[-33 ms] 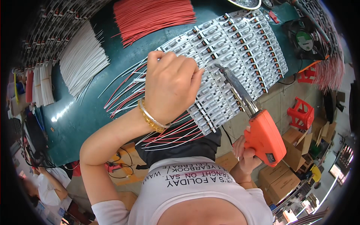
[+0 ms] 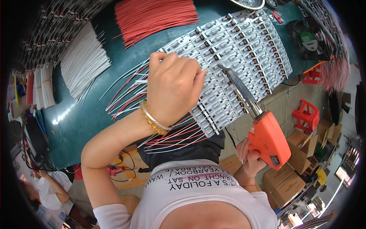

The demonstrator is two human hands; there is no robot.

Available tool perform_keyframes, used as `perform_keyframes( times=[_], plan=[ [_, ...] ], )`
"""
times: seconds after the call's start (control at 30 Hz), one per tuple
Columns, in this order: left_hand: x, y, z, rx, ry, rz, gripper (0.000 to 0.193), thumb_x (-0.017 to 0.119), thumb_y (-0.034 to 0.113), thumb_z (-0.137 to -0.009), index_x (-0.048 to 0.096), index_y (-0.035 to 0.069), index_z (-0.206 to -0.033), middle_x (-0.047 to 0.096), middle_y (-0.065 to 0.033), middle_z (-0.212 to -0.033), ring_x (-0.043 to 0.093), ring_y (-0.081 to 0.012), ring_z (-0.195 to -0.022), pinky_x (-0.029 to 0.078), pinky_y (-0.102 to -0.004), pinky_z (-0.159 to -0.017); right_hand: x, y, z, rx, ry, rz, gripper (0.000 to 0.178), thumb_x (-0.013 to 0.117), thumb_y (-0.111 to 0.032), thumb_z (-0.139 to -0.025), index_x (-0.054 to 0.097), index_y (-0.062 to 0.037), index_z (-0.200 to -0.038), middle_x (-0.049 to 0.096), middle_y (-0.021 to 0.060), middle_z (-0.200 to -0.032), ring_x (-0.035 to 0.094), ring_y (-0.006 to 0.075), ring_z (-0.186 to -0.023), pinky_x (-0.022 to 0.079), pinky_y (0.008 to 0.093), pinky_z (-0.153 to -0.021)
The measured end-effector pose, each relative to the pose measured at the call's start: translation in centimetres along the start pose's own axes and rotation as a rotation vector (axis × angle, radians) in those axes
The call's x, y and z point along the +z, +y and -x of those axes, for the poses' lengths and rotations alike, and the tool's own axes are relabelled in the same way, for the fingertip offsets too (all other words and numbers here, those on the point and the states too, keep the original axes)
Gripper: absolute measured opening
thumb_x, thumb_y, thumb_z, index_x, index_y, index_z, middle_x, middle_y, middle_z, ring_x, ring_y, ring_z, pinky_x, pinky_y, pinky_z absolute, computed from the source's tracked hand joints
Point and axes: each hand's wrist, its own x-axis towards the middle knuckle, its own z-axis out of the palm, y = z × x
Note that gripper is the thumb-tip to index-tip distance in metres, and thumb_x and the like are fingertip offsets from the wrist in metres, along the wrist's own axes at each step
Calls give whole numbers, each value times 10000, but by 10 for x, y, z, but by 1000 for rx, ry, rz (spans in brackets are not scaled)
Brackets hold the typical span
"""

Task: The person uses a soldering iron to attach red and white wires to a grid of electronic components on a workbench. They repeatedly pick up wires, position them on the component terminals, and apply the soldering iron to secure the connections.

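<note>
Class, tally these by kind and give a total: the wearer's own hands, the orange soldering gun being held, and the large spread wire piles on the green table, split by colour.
Hands: 2 (left hand, right hand)
Orange soldering gun: 1
Red wire pile: 1
White wire pile: 1
Total: 5

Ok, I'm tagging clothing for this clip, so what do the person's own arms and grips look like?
The left sleeve and right sleeve are short and white, with bare forearms below. The left wrist carries a slim silver-coloured bangle and a chunkier gold-coloured bracelet. The left grip and right grip are gloveless.
</note>
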Motion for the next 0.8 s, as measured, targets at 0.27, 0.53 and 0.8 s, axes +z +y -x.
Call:
perform_keyframes(
  times=[0.27, 0.53, 0.8],
  plan=[
    [-1, 1, -1, 2, -14, -14, 153, 721, 97, -737, 584, 92, -670, 537, 3, -589, 494, -189, -576, 355, -343, -724, 5, -5, -5, -20, 2, -99, 713, 599, -490, -852, 424, 101, -1210, 410, -25, -489, 390, 76, -372, 343, 217, -391],
    [-20, 10, -4, 66, 29, -18, 94, 722, 92, -732, 638, 89, -690, 595, -2, -638, 538, -174, -614, 346, -333, -746, -16, 13, 11, -75, 94, -17, 720, 585, -499, -854, 417, 103, -1213, 411, -22, -488, 380, 79, -365, 344, 221, -384],
    [-4, 9, 5, -36, -50, 74, 124, 724, 94, -733, 622, 84, -663, 553, 9, -591, 485, -168, -582, 326, -334, -728, -11, 7, 12, 6, 12, -8, 719, 603, -512, -838, 433, 93, -1187, 413, -24, -498, 399, 79, -379, 376, 228, -410]
  ],
)
